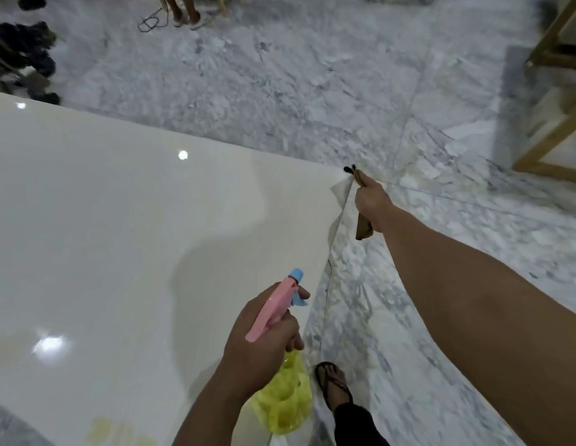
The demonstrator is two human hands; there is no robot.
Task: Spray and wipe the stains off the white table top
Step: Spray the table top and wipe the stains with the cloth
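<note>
The glossy white table top (103, 226) fills the left half of the view. My left hand (260, 339) grips a spray bottle (280, 307) with a pink trigger head, blue nozzle and yellow body, held over the table's right edge. My right hand (371, 201) reaches to the table's far right corner, closed on a brown cloth (363, 228) that hangs below the fist. A white piece of tissue (341, 191) lies at that corner beside the hand. Faint yellowish stains (119, 429) show on the table near the bottom edge.
Grey-white marble floor (312, 91) surrounds the table. My sandalled foot (333, 384) stands close to the table's right edge. Wooden furniture legs (547, 146) stand at the right. Another person's feet (187, 14) and a cable are at the top; dark items (26, 59) lie top left.
</note>
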